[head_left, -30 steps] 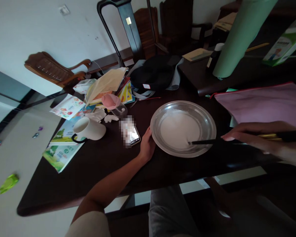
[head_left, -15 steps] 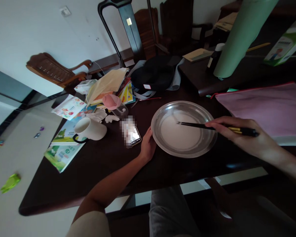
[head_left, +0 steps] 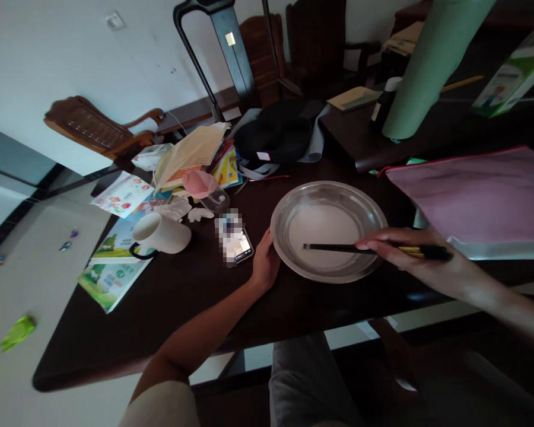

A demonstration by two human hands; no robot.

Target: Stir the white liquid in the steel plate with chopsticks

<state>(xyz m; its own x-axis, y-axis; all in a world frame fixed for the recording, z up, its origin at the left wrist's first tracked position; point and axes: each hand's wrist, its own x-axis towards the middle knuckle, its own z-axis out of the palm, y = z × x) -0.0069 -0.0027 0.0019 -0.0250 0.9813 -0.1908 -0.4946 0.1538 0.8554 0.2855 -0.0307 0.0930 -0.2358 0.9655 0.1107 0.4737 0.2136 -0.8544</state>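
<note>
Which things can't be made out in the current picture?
All in the head view:
Left hand: fingers mostly hidden by the bowl.
Chopsticks: tips too small to tell whether touching the white contents.
Phone: screen mostly pixelated.
Mug: inside bottom hidden by its wall.
Green tube: top cut off by upper edge.

Metal basin [head_left: 320,273] upright, whitish contents [head_left: 327,222] inside; black gold-banded chopsticks [head_left: 333,248], tips within basin.
</note>
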